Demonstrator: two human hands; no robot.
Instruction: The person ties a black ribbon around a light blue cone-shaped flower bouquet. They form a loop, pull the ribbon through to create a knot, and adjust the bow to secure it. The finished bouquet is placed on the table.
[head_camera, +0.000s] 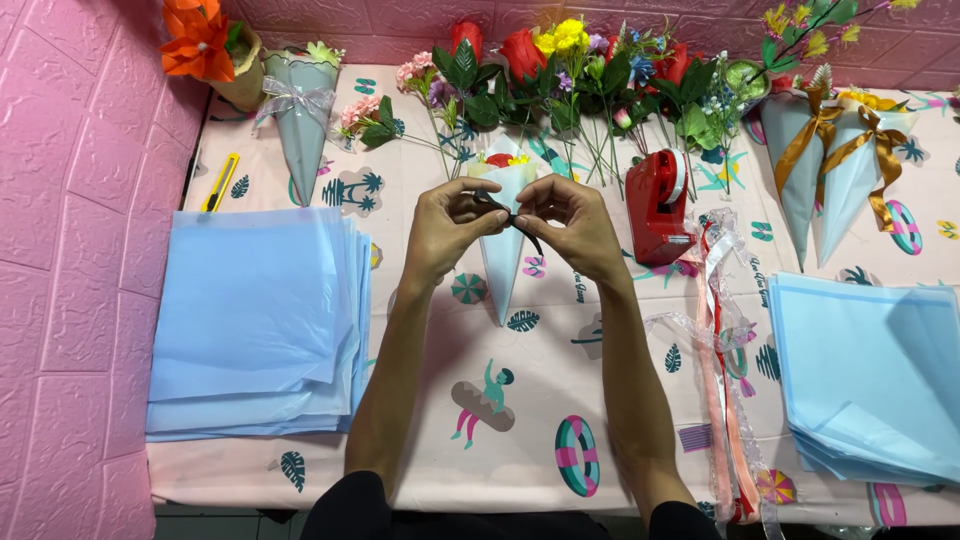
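Note:
A small bouquet wrapped in a pale blue paper cone (501, 272) lies on the table, tip toward me, with red and yellow flowers at its open end. A dark ribbon (520, 224) crosses the cone's upper part. My left hand (447, 228) and my right hand (572, 226) meet over the cone. Each pinches an end of the ribbon between thumb and fingers. The ribbon's middle is partly hidden by my fingers.
Stacks of blue paper sheets lie at left (255, 320) and right (870, 375). A red tape dispenser (658, 205) and loose ribbons (720, 340) sit right of my hands. Artificial flowers (560, 70) line the back. Finished cones lie at back left (300, 120) and back right (830, 160). A yellow utility knife (220, 182) lies far left.

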